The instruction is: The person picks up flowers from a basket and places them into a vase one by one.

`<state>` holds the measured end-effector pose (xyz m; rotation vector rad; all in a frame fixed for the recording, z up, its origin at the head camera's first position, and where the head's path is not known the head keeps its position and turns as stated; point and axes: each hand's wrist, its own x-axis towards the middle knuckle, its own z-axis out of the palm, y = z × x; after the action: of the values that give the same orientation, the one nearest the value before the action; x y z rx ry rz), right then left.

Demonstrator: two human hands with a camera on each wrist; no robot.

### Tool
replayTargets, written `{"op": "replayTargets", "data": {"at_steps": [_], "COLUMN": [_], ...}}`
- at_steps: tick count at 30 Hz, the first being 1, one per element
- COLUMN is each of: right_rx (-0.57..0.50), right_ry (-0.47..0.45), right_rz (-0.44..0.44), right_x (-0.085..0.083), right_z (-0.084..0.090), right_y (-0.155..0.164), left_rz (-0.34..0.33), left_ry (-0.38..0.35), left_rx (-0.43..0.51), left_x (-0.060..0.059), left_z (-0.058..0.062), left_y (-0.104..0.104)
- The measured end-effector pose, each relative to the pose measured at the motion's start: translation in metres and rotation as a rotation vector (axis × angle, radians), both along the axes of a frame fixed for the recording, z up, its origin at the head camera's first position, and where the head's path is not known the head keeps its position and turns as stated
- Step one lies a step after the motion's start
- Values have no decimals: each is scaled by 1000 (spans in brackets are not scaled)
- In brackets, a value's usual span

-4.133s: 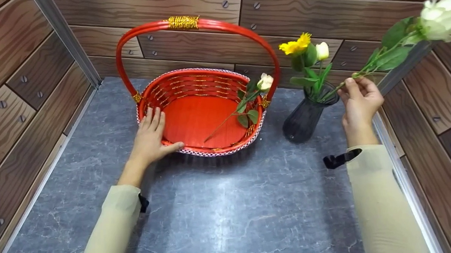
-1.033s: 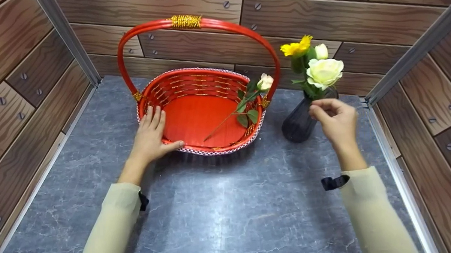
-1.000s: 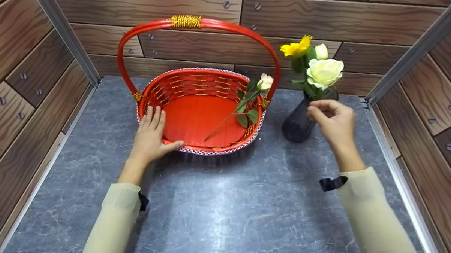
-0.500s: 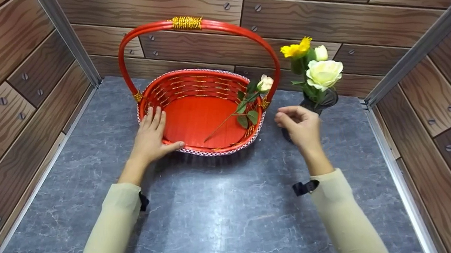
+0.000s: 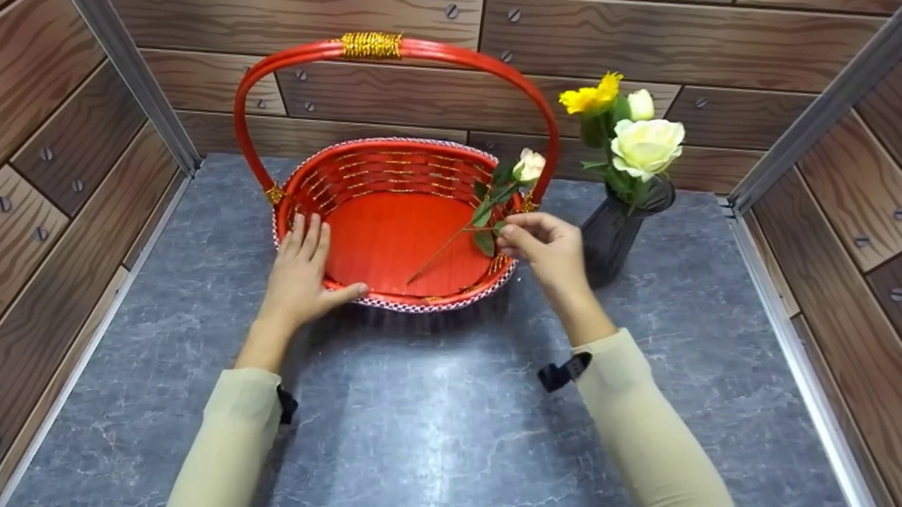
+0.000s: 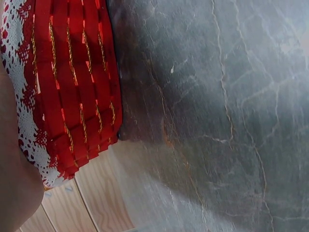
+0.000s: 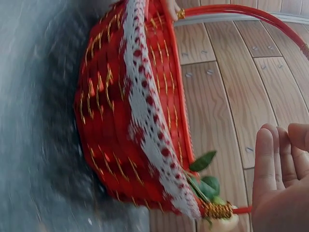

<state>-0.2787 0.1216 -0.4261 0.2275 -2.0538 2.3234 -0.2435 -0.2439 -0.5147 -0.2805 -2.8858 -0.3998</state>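
Note:
In the head view a red woven basket (image 5: 398, 233) with a tall arched handle stands on the grey marbled surface. My left hand (image 5: 293, 285) rests on its front left rim with straight fingers inside and the thumb along the edge. A pale rose (image 5: 529, 166) on a leafy stem leans inside the basket's right end, its bloom by the handle base. Beside that stem, at the right rim, is my right hand (image 5: 552, 251), fingers loosely bent. The right wrist view shows this hand (image 7: 285, 188) with nothing between thumb and fingers, apart from the rose leaves (image 7: 203, 161).
Right of the basket is a dark glass vase (image 5: 617, 240), tilted. It holds a large cream flower (image 5: 648, 149), a yellow flower (image 5: 592, 96) and a white bud (image 5: 640, 104). Wood-patterned walls (image 5: 594, 46) enclose the back and both sides.
My right hand has put the large cream flower into the vase, let go of its stem and moved left to the basket's right rim. The left hand has stayed on the basket.

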Motion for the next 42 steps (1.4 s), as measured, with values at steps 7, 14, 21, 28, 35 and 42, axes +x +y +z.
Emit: {"op": "replayTargets", "data": {"at_steps": [7, 14, 21, 28, 35, 42], "right_rx": [-106, -130, -165, -186, -253, -351], "right_ry": [-82, -206, -301, -352, -421, -532], "right_rz": [59, 66, 78, 90, 73, 46], "right_x": [-3, -6, -7, -7, -10, -17], "right_z": [-9, -19, -29, -32, -31, -28], "right_y": [-18, -30, -41, -51, -56, -60], "left_rz": [6, 4, 4, 0, 4, 3], "left_ry": [5, -6, 15, 8, 7, 3], "left_rx": [4, 9, 11, 11, 7, 4], "left_x": [0, 1, 1, 1, 1, 1], "left_z": [1, 1, 0, 0, 0, 0], "left_y": [0, 0, 0, -1, -1, 0]}}
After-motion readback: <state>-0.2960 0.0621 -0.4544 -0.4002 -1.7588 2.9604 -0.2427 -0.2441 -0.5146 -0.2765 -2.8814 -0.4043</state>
